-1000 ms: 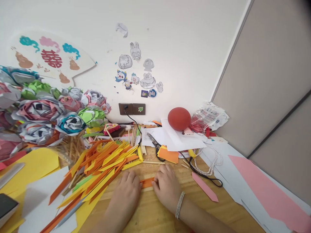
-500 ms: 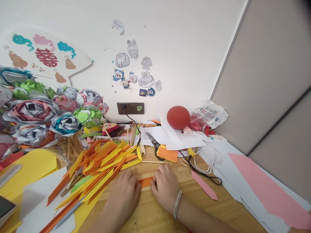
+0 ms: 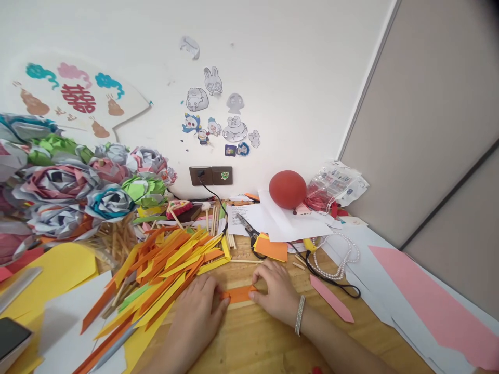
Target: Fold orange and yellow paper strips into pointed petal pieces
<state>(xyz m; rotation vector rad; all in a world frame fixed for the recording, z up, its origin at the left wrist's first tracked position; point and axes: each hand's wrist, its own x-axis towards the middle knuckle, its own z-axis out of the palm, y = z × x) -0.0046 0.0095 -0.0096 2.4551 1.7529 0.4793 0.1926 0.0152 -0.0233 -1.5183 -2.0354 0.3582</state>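
A narrow strip of orange paper (image 3: 239, 294) lies on the wooden tabletop between my two hands. At its left end, my left hand (image 3: 203, 304) pinches the paper between thumb and fingers. My right hand (image 3: 275, 291) grips the opposite end, its thumb and index finger at the paper's edge. The fingertips cover both ends of the strip. Just left of my left hand is a heap of folded orange and yellow paper strips (image 3: 167, 265). A pointed pink paper strip (image 3: 331, 298) lies to the right of my right hand.
Scissors (image 3: 249, 228) and orange paper pieces (image 3: 272, 247) lie beyond my hands. A red balloon (image 3: 287, 189) rests on white sheets near the wall. Folded paper flowers (image 3: 58, 184) crowd the left. A pearl string (image 3: 343, 259) and black cord (image 3: 331, 283) are at the right.
My right hand has shifted right and its fingers have lifted a little, so more of the orange strip shows between my hands. The view has moved slightly.
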